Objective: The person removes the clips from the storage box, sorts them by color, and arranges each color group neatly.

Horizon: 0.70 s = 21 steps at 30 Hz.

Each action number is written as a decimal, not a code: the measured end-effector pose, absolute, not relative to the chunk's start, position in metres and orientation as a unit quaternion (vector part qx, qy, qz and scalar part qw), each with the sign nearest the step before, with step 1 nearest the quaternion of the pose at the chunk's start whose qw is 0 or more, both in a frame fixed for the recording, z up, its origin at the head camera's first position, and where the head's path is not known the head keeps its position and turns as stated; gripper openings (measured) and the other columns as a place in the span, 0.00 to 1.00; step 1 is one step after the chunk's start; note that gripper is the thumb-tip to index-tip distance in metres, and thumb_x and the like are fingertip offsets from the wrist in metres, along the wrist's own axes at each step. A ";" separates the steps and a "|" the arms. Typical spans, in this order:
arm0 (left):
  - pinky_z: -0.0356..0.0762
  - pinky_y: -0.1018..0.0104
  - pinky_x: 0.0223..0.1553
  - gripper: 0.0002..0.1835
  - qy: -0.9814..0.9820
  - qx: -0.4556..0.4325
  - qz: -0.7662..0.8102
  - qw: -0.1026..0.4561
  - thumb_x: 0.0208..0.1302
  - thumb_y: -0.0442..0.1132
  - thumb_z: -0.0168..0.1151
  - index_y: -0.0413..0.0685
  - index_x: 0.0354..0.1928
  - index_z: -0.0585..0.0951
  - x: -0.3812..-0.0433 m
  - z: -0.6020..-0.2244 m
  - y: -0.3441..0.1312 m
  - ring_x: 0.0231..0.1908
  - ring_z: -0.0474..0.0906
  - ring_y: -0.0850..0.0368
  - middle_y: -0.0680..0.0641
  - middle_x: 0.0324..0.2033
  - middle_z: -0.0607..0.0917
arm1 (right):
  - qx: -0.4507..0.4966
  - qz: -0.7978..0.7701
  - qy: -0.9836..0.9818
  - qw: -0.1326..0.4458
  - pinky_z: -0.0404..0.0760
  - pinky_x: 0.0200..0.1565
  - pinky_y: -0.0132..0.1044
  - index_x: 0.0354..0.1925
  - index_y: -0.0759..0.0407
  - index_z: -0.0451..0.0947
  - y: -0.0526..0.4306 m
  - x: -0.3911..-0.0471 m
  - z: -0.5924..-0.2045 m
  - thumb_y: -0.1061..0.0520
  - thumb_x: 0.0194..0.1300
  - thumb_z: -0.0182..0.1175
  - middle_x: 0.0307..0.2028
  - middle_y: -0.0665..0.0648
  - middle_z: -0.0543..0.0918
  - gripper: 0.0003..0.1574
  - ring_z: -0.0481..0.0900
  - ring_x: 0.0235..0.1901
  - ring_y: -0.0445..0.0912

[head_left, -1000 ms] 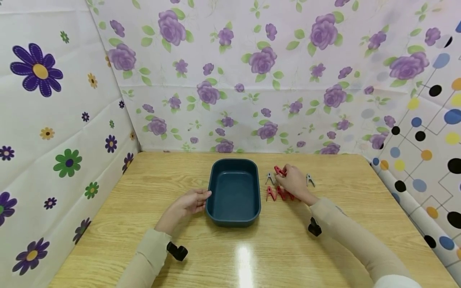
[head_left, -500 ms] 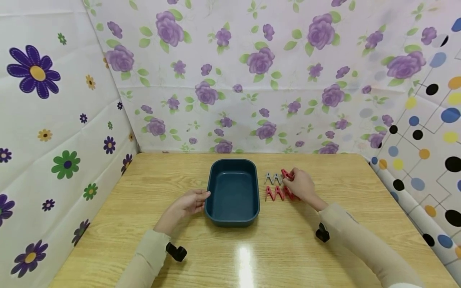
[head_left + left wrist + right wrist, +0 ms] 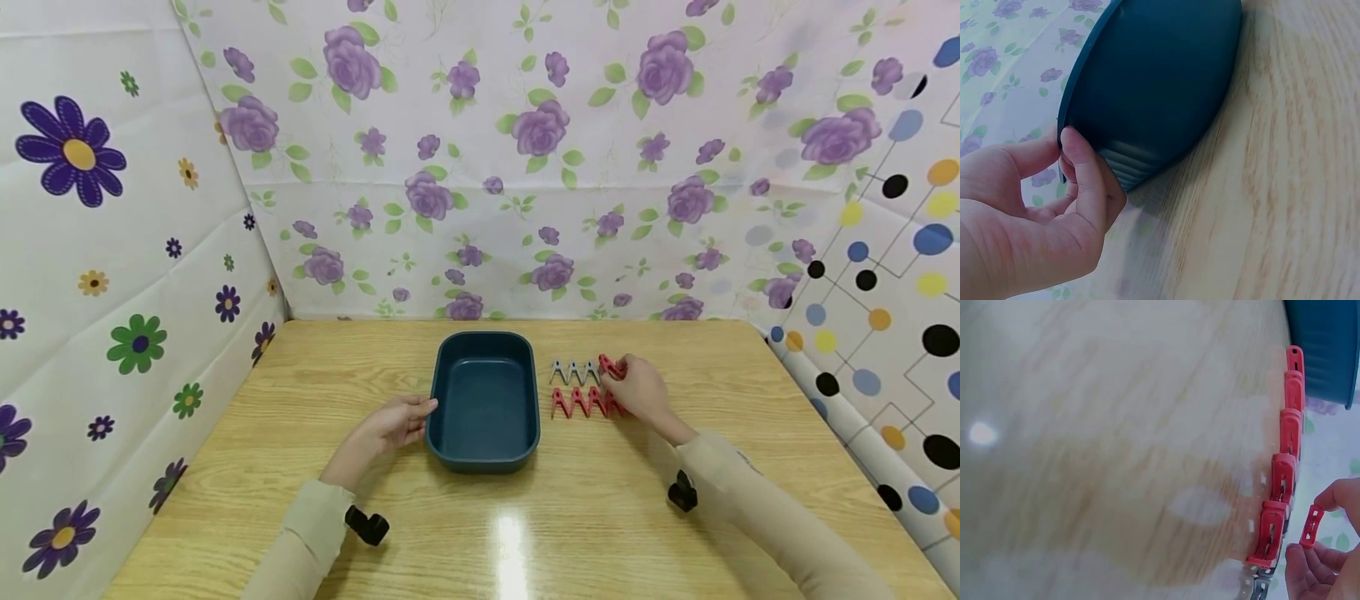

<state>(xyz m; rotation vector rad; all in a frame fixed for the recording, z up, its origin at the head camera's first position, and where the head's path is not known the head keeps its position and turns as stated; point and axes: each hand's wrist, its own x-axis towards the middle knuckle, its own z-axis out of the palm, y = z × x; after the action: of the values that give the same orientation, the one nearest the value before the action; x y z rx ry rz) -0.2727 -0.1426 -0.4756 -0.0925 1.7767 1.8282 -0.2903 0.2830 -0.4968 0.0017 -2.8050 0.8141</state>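
A dark blue rectangular bin [image 3: 483, 408] stands upright on the table. My left hand [image 3: 395, 422] pinches its left rim between thumb and fingers; in the left wrist view the fingertips [image 3: 1075, 147] lie against the bin's wall [image 3: 1154, 75]. Over to the right, my right hand [image 3: 641, 389] pinches a red clothespin [image 3: 609, 365], also seen as the small red clothespin [image 3: 1312, 526] in the right wrist view. Below that hand is a row of red clothespins [image 3: 577, 403], standing side by side. Behind them, grey clothespins [image 3: 573, 372] form a second row, its right end hidden by the hand.
The wooden table [image 3: 337, 358] runs back to a flowered cloth wall [image 3: 480, 208]. Patterned cloth also closes off the left and right sides. The red row begins just right of the bin.
My right hand has shifted rightward along the rows with the red clothespin, uncovering more of the grey and red clothespins. The left hand and the bin stay where they were.
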 end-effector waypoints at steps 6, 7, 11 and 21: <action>0.76 0.75 0.31 0.16 0.666 -0.030 0.686 0.291 0.71 0.41 0.56 0.39 0.53 0.71 -0.272 -0.474 -0.143 0.26 0.74 0.66 0.57 0.25 0.80 | -0.005 0.294 -0.948 0.119 0.67 0.19 0.35 0.40 0.65 0.75 0.289 -0.285 -0.493 0.51 0.63 0.59 0.25 0.61 0.80 0.17 0.70 0.17 0.45; 0.76 0.75 0.31 0.15 0.666 -0.031 0.686 0.290 0.71 0.41 0.56 0.39 0.52 0.71 -0.272 -0.474 -0.143 0.25 0.74 0.66 0.57 0.25 0.80 | -0.005 0.297 -0.947 0.119 0.67 0.19 0.35 0.40 0.65 0.75 0.291 -0.284 -0.494 0.50 0.64 0.58 0.24 0.60 0.80 0.18 0.70 0.17 0.45; 0.75 0.75 0.31 0.15 0.669 -0.035 0.685 0.286 0.71 0.41 0.56 0.40 0.52 0.71 -0.273 -0.474 -0.144 0.25 0.74 0.67 0.57 0.25 0.79 | -0.006 0.304 -0.946 0.114 0.66 0.17 0.36 0.41 0.65 0.73 0.298 -0.279 -0.493 0.49 0.66 0.58 0.22 0.58 0.78 0.19 0.68 0.14 0.44; 0.76 0.75 0.31 0.11 0.672 -0.040 0.682 0.286 0.71 0.41 0.56 0.43 0.49 0.73 -0.273 -0.476 -0.142 0.25 0.74 0.66 0.56 0.25 0.79 | -0.025 0.285 -0.952 0.106 0.61 0.18 0.36 0.34 0.63 0.68 0.313 -0.270 -0.497 0.48 0.66 0.58 0.19 0.55 0.68 0.19 0.65 0.16 0.45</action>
<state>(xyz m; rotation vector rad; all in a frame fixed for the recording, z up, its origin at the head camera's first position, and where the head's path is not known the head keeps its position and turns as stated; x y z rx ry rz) -0.2726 -0.1417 -0.4761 -0.1077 1.7973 1.8232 -0.2703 0.3130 -0.4974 -0.0748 -2.8053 0.8396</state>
